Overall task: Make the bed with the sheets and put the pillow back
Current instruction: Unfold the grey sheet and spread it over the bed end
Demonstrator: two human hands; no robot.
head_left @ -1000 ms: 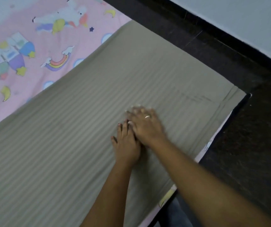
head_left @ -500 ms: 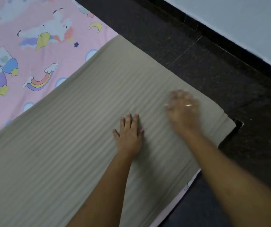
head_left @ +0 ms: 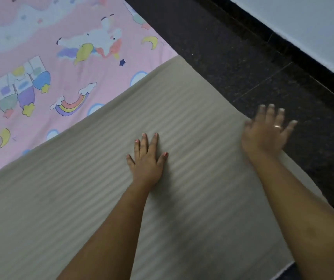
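Observation:
A beige striped sheet (head_left: 93, 199) lies spread flat over a pink cartoon-print sheet (head_left: 40, 67) with rainbows and moons. My left hand (head_left: 148, 160) presses flat on the middle of the beige sheet, fingers straight. My right hand (head_left: 267, 130) is blurred at the sheet's right edge, fingers spread, reaching past the edge above the floor. No pillow is in view.
Dark speckled floor tiles (head_left: 233, 57) run along the right side of the bed. A pale wall (head_left: 313, 27) with a dark skirting strip stands beyond the floor at the upper right.
My right hand has swept from beside my left hand rightward across the beige sheet to its right edge. My left hand has stayed pressed in place.

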